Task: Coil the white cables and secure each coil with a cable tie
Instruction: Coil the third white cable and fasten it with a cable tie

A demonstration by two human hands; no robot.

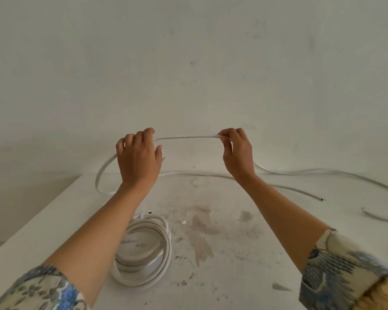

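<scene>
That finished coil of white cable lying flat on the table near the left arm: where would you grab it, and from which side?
Judging by its pose, take the flat round coil of white cable from above at its right-hand rim, which is clear of the left forearm. Fingers should wrap all the stacked loops together, one side reaching through the open middle, so none slips loose.

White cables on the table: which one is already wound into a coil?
The round white cable coil lying on the stained white table under the left forearm. The other cable, stretched between the left hand and right hand, trails loose.
</scene>
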